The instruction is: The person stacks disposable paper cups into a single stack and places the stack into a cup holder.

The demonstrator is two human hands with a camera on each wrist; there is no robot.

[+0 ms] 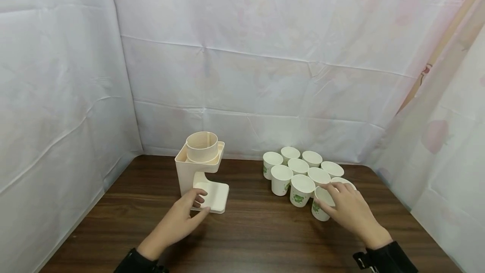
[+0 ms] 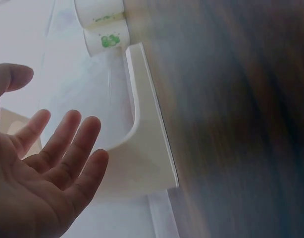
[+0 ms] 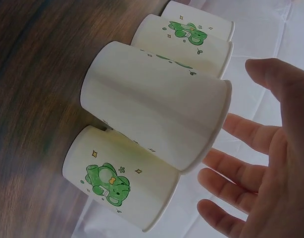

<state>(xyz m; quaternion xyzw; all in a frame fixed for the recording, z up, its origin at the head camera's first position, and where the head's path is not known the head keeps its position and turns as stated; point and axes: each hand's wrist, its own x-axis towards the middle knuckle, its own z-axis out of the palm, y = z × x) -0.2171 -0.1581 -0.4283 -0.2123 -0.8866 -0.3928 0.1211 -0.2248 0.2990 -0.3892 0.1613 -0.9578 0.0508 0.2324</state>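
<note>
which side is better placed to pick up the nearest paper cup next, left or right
Right, most likely: the right grip is already at the nearest paper cup, thumb and fingers spread near its rim. The left grip is across the table, beside the cream-coloured stand.

Left grip (image 2: 45,176) near cream stand (image 2: 142,158); two cups (image 2: 100,40) beyond.

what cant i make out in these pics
Head view: the body of the rightmost cup, behind the right hand.
Head view: the lower inside of the tube, hidden by its near wall.
Left wrist view: part of the holder, behind the left hand.
Left wrist view: the topmost cup, cut off by the top edge.
Right wrist view: some fingertips, partly behind the near cup.
</note>
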